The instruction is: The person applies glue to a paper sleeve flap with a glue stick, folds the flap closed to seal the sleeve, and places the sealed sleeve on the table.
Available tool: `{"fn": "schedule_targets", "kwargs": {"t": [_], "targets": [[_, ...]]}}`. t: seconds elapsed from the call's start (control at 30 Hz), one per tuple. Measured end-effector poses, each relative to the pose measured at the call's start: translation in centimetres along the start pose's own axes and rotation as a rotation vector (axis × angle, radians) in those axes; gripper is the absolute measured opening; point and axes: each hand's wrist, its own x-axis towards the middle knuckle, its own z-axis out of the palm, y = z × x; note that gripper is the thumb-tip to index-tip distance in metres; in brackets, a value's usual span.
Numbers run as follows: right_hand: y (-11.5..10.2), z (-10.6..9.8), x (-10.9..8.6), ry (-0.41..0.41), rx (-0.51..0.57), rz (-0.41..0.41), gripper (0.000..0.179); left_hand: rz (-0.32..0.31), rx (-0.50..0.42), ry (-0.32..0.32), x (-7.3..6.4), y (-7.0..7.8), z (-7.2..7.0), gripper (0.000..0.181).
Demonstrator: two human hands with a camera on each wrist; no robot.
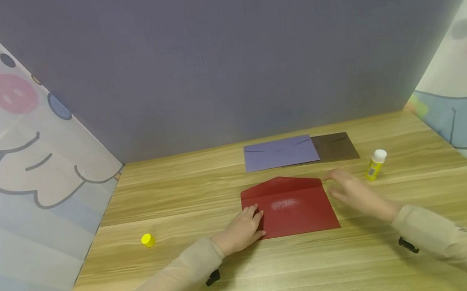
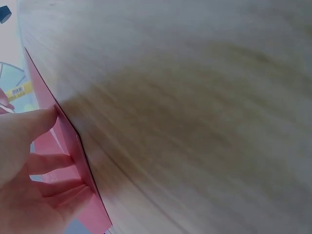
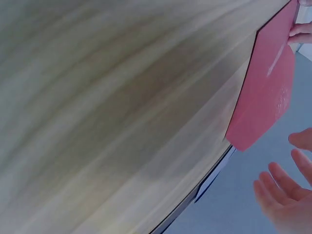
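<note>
A red envelope (image 1: 298,216) lies on the table with its pointed flap (image 1: 280,185) unfolded away from the person. On its front is a shiny whitish smear (image 1: 285,203). My left hand (image 1: 240,230) rests on the envelope's left side, fingers spread over the paper, and the left wrist view shows the thumb and fingertips at its edge. Just off the upper right corner, my right hand (image 1: 356,192) hovers with loosely bent fingers and nothing in them. To its right stands a yellow glue stick (image 1: 373,169) with a white top end.
Behind the red envelope, a purple envelope (image 1: 281,153) partly overlaps a dark brown envelope (image 1: 335,148). A small yellow cap (image 1: 148,240) sits at the left of the wooden table (image 1: 177,194). A grey panel (image 1: 222,66) rises at the back, with cartoon-printed panels on both sides.
</note>
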Motion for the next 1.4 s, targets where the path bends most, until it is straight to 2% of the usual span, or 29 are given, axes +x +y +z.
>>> {"fn": "schedule_targets", "kwargs": {"t": [0.2,0.33,0.6,0.8,1.1,1.2,1.33,1.4], "targets": [[-0.2,1.0,0.3,-0.069,0.02,0.003,0.025,-0.012,-0.012,-0.022,0.0,-0.1,-0.1,0.052],[-0.5,1.5,0.3,-0.123,0.006,0.004,0.028,-0.005,-0.009,-0.021,0.0,-0.2,0.0,0.052],[-0.4,2.5,0.0,-0.184,-0.056,-0.078,0.032,0.011,0.009,0.004,0.0,-0.3,0.1,0.05],[-0.3,2.6,-0.2,-0.276,-0.053,-0.056,0.035,0.009,-0.003,0.006,0.1,-0.4,0.1,0.045],[-0.8,2.3,0.1,-0.348,-0.087,-0.063,0.03,0.044,-0.036,0.006,0.5,-0.7,-0.6,0.042],[-1.3,2.1,0.3,-0.345,-0.12,-0.085,0.03,0.065,-0.031,0.021,0.7,-1.0,-0.7,0.042],[-1.8,2.1,0.5,-0.271,-0.22,-0.173,0.04,0.074,-0.008,0.064,1.1,-1.3,-0.6,0.044],[-1.9,2.1,0.6,-0.23,-0.276,-0.208,0.049,0.057,-0.005,0.075,1.4,-1.3,-0.7,0.05]]}}
